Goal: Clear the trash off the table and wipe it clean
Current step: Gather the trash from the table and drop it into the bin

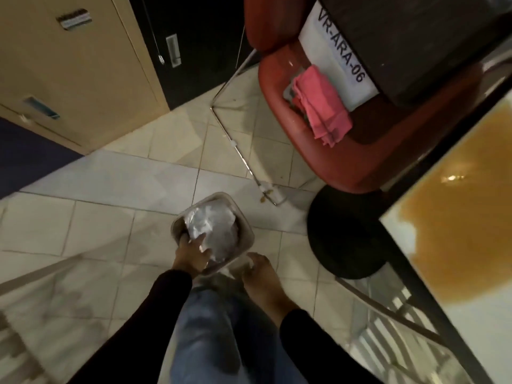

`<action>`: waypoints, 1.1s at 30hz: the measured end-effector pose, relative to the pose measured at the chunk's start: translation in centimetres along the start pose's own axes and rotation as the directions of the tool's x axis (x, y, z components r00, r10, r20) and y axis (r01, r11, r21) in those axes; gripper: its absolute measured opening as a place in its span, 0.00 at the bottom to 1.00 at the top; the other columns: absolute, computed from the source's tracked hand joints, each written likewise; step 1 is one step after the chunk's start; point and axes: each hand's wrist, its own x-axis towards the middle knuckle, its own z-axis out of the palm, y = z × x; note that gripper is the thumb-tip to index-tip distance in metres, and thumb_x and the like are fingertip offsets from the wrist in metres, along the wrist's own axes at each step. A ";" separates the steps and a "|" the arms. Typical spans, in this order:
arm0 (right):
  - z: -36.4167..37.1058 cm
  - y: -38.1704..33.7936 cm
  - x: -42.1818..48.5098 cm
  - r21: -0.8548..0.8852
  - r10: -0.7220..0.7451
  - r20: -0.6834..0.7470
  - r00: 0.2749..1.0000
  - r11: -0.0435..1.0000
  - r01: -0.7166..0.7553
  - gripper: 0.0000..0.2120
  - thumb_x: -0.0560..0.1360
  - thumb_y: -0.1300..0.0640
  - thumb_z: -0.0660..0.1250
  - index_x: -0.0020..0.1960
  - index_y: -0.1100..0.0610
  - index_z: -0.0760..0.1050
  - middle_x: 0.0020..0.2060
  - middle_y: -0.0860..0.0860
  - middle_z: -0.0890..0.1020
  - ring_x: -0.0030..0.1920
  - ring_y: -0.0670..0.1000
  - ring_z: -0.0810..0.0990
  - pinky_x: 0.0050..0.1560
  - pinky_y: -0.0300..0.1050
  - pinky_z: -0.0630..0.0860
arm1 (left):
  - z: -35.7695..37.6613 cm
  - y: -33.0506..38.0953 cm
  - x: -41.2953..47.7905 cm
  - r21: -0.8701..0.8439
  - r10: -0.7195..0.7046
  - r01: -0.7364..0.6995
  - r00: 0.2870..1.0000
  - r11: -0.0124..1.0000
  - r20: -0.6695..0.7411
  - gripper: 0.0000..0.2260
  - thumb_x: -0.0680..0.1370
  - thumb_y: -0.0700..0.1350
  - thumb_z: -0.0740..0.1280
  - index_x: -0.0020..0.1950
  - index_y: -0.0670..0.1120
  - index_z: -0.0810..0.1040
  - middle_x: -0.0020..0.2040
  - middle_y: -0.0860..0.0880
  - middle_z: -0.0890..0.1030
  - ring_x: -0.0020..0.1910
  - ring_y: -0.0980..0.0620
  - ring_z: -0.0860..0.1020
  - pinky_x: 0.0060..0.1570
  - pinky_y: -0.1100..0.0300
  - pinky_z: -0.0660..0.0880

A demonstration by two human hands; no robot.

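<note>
Far left: beige cabinet (77,79), doors closed. Just beside it stands a dark cabinet (199,45) with a pale recessed handle (173,51). Pale tiled floor (110,217) runs beneath both and under me.

Lower centre-left: my left hand (191,254), in a black sleeve (144,322), grips the near-left rim of a clear plastic container (248,231). My fingers are curled over the edge and reach inside. The container is held off the floor in front of my legs, well apart from the table. Inside it lies crumpled clear wrap (210,220), which my fingertips touch. Below are my jeans (210,333).

Centre: my right hand (259,278) is at the container's near-right corner, fingers bent toward the edge. The frame is blurred there, so I cannot tell whether it grips the corner or only touches it.

Centre, on the floor beyond the container: a thin metal leg frame (235,145), angled, running back toward the chair.

Upper right: red chair (318,151), glossy seat. A pink cloth (321,106) lies bunched on the seat, draped toward the front edge. Touching it from behind is a white label (338,56) reading "VR-ARA-06", on the side of a dark box (401,37) sitting on the chair.

Below the chair: a black round base (340,231) on the tiles, just beside the table's corner.

Far right: the table (457,203), with a glossy top and a dark edge. A broad amber-brown patch covers much of the visible surface; I cannot tell whether it is a spill or a reflection.
</note>
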 end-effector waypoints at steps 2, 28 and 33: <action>-2.1 -1.0 -3.5 -0.115 -0.051 0.067 0.996 0.992 0.058 0.20 0.73 0.56 0.53 0.58 0.61 0.76 0.54 0.59 0.80 0.55 0.59 0.79 0.57 0.49 0.74 | -2.8 2.0 -4.7 0.026 0.111 -0.111 0.994 0.993 0.015 0.20 0.77 0.46 0.65 0.68 0.43 0.72 0.69 0.41 0.69 0.64 0.38 0.71 0.65 0.51 0.68; -36.4 11.6 -43.1 0.717 0.409 -0.644 0.646 0.616 0.326 0.08 0.75 0.64 0.65 0.46 0.51 0.78 0.41 0.52 0.84 0.37 0.47 0.82 0.43 0.39 0.76 | 0.6 42.2 -45.3 -0.153 0.763 -0.754 0.593 0.638 0.257 0.08 0.79 0.42 0.64 0.52 0.55 0.79 0.51 0.54 0.80 0.48 0.55 0.78 0.44 0.62 0.71; -40.0 17.7 -43.3 0.693 0.378 -0.665 0.644 0.633 0.345 0.09 0.75 0.62 0.64 0.46 0.49 0.77 0.41 0.50 0.84 0.34 0.43 0.82 0.38 0.30 0.74 | 7.3 47.3 -47.1 -0.032 0.766 -0.784 0.596 0.620 0.241 0.11 0.78 0.38 0.63 0.58 0.44 0.79 0.54 0.50 0.79 0.50 0.54 0.75 0.51 0.63 0.70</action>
